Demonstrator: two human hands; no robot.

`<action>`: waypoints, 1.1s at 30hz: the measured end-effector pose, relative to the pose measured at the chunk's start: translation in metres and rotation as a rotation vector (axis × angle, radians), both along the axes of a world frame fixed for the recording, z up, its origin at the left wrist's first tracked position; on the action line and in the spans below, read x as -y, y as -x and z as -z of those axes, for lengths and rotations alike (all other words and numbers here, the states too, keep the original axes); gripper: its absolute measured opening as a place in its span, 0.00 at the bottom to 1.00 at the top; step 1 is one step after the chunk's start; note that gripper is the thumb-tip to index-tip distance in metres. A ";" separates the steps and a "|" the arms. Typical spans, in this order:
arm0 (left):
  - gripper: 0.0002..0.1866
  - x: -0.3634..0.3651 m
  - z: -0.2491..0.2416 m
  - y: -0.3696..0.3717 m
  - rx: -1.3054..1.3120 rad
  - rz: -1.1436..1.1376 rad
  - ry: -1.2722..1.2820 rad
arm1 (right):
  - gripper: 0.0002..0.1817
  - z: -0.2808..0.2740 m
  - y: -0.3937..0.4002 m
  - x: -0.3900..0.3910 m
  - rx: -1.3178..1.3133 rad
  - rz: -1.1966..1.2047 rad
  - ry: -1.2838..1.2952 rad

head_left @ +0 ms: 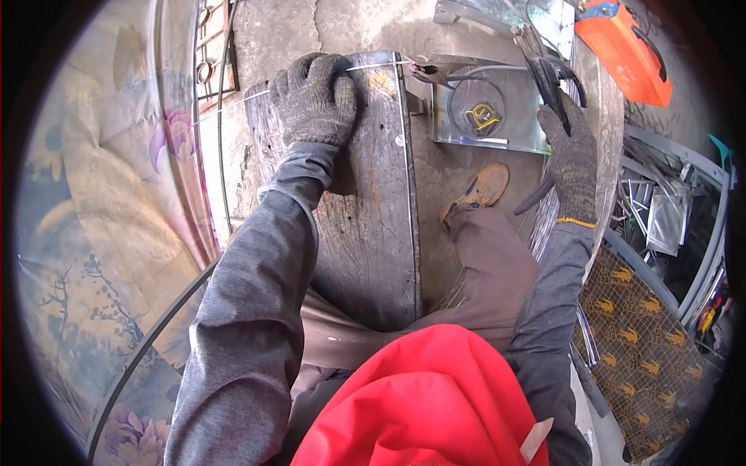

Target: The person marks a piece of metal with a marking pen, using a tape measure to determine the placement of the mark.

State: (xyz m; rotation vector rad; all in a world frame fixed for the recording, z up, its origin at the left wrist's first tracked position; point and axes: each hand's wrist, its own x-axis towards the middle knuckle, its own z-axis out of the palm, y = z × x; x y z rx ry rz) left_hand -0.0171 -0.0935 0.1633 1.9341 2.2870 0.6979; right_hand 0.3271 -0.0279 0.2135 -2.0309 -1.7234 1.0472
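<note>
My left hand [317,101], in a grey knit glove, is closed over a thin metal rod [373,67] near the far end of a worn wooden board [357,225]. The rod sticks out on both sides of the glove; its right end reaches pliers-like jaws [429,70] beyond the board's metal edge. On the right, my right hand [571,147], gloved with a yellow cuff edge, is wrapped round the black handle of a clamp-like tool [544,68]. The fingers are partly hidden.
An open metal tray [532,140] near my foot [488,185] holds a tape measure [482,116]. An orange machine [622,54] stands back right. Metal scraps [668,217] lie right; a floral cloth [116,233] hangs left beside a black cable [148,342].
</note>
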 end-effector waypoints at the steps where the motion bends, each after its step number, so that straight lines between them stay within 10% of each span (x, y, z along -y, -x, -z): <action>1: 0.15 0.000 0.002 0.000 -0.009 -0.003 -0.004 | 0.29 0.000 0.001 0.000 0.001 0.000 0.001; 25: 0.13 -0.003 -0.001 -0.001 -0.106 0.033 -0.089 | 0.32 -0.008 -0.027 0.037 -0.083 0.236 0.183; 33: 0.13 -0.001 -0.008 -0.006 -0.102 0.012 -0.059 | 0.27 0.061 -0.112 0.035 0.515 0.029 0.016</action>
